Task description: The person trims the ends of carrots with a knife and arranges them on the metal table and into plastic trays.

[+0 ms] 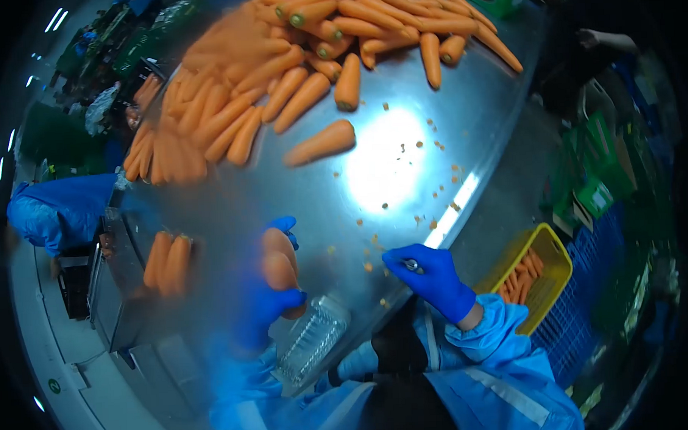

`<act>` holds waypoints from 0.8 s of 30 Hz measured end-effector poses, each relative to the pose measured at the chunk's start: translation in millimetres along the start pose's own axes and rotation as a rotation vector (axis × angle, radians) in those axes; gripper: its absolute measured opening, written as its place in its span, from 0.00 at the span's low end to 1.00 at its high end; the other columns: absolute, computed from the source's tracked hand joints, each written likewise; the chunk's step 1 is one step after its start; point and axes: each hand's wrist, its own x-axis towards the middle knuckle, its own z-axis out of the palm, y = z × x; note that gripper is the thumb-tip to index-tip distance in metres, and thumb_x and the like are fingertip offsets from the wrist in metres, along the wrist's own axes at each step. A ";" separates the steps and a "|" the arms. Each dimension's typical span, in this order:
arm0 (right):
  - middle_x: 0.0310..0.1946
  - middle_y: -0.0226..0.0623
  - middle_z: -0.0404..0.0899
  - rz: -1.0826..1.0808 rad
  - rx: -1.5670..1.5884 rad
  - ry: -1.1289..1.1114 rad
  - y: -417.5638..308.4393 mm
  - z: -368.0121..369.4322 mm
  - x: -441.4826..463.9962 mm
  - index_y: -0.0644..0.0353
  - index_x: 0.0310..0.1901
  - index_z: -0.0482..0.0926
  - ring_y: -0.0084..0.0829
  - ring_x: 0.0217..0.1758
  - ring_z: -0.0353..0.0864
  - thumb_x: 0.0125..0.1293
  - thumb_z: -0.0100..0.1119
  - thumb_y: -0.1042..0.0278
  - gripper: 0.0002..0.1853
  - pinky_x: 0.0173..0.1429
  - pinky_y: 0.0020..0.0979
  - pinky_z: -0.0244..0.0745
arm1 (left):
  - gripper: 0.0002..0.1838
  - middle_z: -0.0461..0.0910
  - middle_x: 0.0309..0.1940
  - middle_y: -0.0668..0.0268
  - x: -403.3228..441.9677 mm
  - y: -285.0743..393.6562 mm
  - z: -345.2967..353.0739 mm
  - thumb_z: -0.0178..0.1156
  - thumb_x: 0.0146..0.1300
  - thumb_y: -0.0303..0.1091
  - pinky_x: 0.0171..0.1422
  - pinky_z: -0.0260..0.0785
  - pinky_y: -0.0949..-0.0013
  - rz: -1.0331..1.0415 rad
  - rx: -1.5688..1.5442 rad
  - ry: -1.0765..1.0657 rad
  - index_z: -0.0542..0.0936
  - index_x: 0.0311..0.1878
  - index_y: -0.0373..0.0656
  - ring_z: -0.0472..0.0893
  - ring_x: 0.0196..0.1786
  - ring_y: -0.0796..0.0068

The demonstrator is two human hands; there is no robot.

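My left hand, in a blue glove, is closed around a few carrots, whose rounded ends point up; this part of the view is blurred. My right hand, also gloved in blue, is closed on a small metal tool above the table's near edge. A clear plastic tray lies just below my left hand. Farther up the metal table is a single carrot, in front of a large carrot pile.
Orange scraps are scattered over the table. Carrots stand at the left. At the right is a yellow crate holding carrots, near green crates. A co-worker in blue is at the far left.
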 end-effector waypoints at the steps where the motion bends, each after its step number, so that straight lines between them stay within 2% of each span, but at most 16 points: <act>1: 0.38 0.38 0.87 -0.078 -0.063 -0.056 -22.5 -2.3 -2.6 0.55 0.49 0.85 0.34 0.36 0.88 0.60 0.69 0.70 0.14 0.41 0.29 0.80 | 0.20 0.83 0.39 0.65 -15.5 12.2 9.2 0.73 0.47 0.30 0.57 0.75 0.61 -0.092 0.038 0.032 0.83 0.47 0.44 0.81 0.40 0.68; 2: 0.39 0.38 0.87 -0.157 -0.125 -0.114 -40.8 -2.7 -5.8 0.56 0.49 0.85 0.33 0.37 0.88 0.60 0.68 0.72 0.15 0.42 0.28 0.80 | 0.25 0.82 0.44 0.64 -29.7 14.2 11.1 0.74 0.47 0.29 0.58 0.76 0.61 -0.171 0.059 0.034 0.81 0.53 0.44 0.81 0.43 0.68; 5: 0.28 0.29 0.80 -0.398 -0.365 -0.122 -71.7 11.9 -10.8 0.49 0.43 0.82 0.32 0.30 0.84 0.60 0.67 0.62 0.10 0.31 0.31 0.76 | 0.39 0.77 0.57 0.63 -66.3 12.1 9.9 0.74 0.50 0.24 0.61 0.76 0.61 -0.378 0.081 -0.016 0.71 0.68 0.44 0.79 0.55 0.68; 8: 0.24 0.28 0.75 -0.505 -0.501 -0.048 -85.4 27.1 -17.3 0.48 0.38 0.80 0.30 0.27 0.81 0.61 0.64 0.58 0.07 0.28 0.32 0.74 | 0.38 0.75 0.60 0.61 -82.3 24.3 20.2 0.75 0.50 0.24 0.63 0.76 0.62 -0.240 0.201 -0.037 0.72 0.67 0.43 0.77 0.62 0.66; 11: 0.24 0.27 0.75 -0.530 -0.577 -0.035 -91.7 33.8 -22.3 0.47 0.37 0.80 0.30 0.26 0.80 0.62 0.63 0.59 0.05 0.29 0.32 0.74 | 0.40 0.75 0.62 0.60 -92.2 31.2 19.4 0.74 0.50 0.22 0.65 0.75 0.62 -0.218 0.180 -0.061 0.70 0.68 0.43 0.77 0.64 0.63; 14: 0.22 0.28 0.73 -0.541 -0.631 -0.016 -94.8 34.2 -25.5 0.47 0.36 0.80 0.29 0.25 0.79 0.62 0.64 0.59 0.05 0.27 0.32 0.74 | 0.41 0.74 0.62 0.59 -97.4 35.9 23.0 0.74 0.49 0.20 0.66 0.74 0.62 -0.275 0.134 -0.043 0.69 0.69 0.44 0.77 0.64 0.63; 17: 0.36 0.31 0.86 -0.449 -0.687 -0.130 -97.7 23.6 -28.7 0.49 0.47 0.85 0.34 0.35 0.87 0.61 0.67 0.63 0.12 0.36 0.30 0.80 | 0.41 0.74 0.62 0.59 -98.0 37.5 26.0 0.72 0.49 0.20 0.66 0.73 0.61 -0.173 0.195 -0.069 0.69 0.70 0.44 0.76 0.64 0.63; 20: 0.34 0.28 0.84 -0.511 -0.531 0.115 -63.2 16.6 -29.3 0.46 0.39 0.85 0.29 0.33 0.86 0.60 0.65 0.64 0.06 0.30 0.28 0.78 | 0.42 0.75 0.61 0.60 -98.1 42.6 21.9 0.73 0.48 0.22 0.67 0.71 0.60 -0.216 0.116 -0.109 0.69 0.70 0.46 0.76 0.64 0.63; 23: 0.40 0.30 0.87 -0.115 -0.325 0.178 -45.9 -2.6 -32.0 0.45 0.41 0.87 0.29 0.38 0.88 0.57 0.66 0.67 0.09 0.35 0.27 0.80 | 0.43 0.75 0.60 0.61 -98.2 48.6 22.9 0.73 0.45 0.24 0.67 0.70 0.59 -0.265 0.228 -0.168 0.69 0.69 0.46 0.77 0.63 0.62; 24: 0.39 0.29 0.86 -0.189 -0.371 0.137 -51.0 -4.9 -31.8 0.45 0.41 0.86 0.30 0.38 0.87 0.57 0.67 0.67 0.09 0.35 0.28 0.80 | 0.43 0.75 0.60 0.61 -97.4 50.4 25.1 0.72 0.44 0.24 0.67 0.70 0.59 -0.270 0.212 -0.174 0.69 0.69 0.47 0.77 0.63 0.61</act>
